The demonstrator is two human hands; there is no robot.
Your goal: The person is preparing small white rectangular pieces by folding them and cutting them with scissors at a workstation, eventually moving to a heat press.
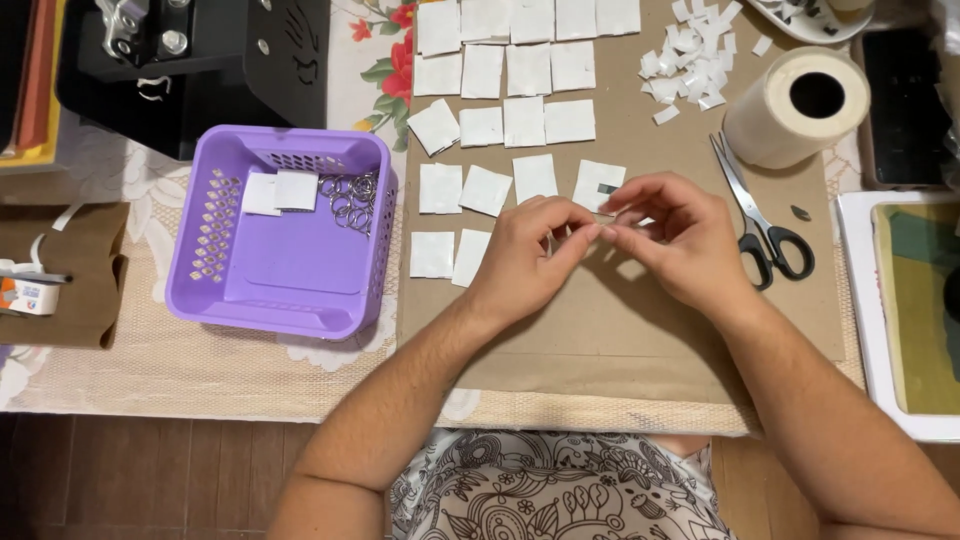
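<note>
Dark wooden floor (120, 470) under clothed table (200, 375)

Both hands (600, 240) above white squares (500, 130)

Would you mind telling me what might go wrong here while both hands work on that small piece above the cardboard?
1. The left hand and right hand pinch something tiny between their fingertips; it may slip and get lost among the white squares.
2. A forearm sweep could scatter those neat rows.
3. The scissors lie close beside the right hand, so a careless reach might catch the blades.
</note>
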